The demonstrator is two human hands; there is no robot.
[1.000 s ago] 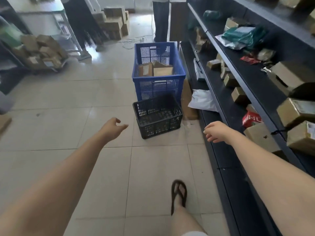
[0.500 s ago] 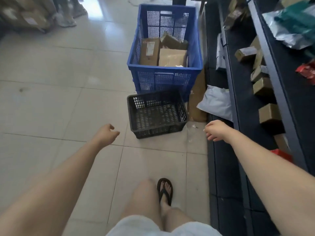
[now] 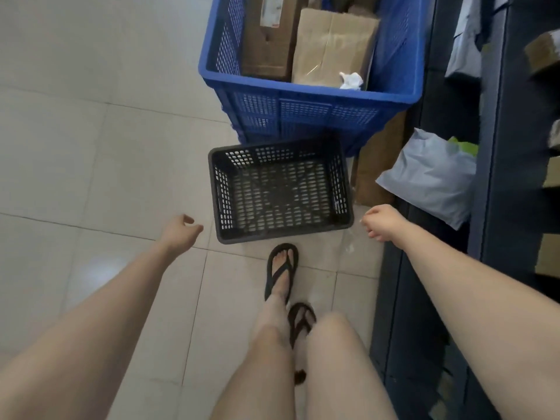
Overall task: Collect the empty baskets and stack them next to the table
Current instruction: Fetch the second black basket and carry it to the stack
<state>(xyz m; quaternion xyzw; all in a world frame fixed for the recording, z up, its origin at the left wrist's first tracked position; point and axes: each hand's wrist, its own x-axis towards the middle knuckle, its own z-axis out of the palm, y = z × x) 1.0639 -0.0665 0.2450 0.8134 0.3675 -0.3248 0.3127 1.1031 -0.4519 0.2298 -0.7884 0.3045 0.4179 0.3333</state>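
Black basket sits empty on floor, touching blue crate; left hand and right hand flank it, fingers loosely curled, holding nothing.

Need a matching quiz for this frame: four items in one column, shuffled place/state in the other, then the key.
Column 1:
1. black basket
2. blue crate
3. left hand
4. grey mailer bag

Column 2:
A. holds cardboard boxes
B. empty, on the floor just ahead of the front foot
C. leaning at the dark shelving, right of the basket
D. open, beside the basket's left side, not touching it

Pairs: 1-B, 2-A, 3-D, 4-C
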